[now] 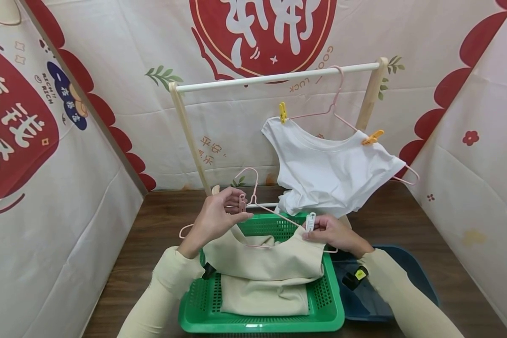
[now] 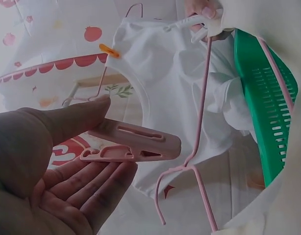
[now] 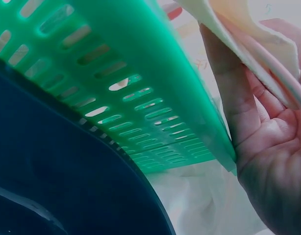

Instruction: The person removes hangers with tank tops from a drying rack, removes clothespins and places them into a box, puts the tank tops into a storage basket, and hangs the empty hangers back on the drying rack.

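My left hand point(image 1: 219, 211) pinches a pink clothespin point(image 2: 136, 142) between thumb and fingers, above the left shoulder of a beige sleeveless top point(image 1: 274, 258). A pink hanger point(image 1: 274, 213) runs through the top, its hook upright and free of the rail. At the top's other shoulder my right hand point(image 1: 335, 232) grips the fabric with the hanger arm inside it. A white clothespin point(image 1: 310, 222) stands on that shoulder, right at the right hand's fingers. The lower part of the top lies folded in a green basket point(image 1: 262, 325).
Behind stands a rack with a white rail point(image 1: 274, 79) and wooden posts. A white top point(image 1: 321, 164) hangs there on another pink hanger, with a yellow clothespin point(image 1: 283, 112) and an orange clothespin point(image 1: 372, 137). A dark blue bin point(image 1: 414, 267) sits right of the basket.
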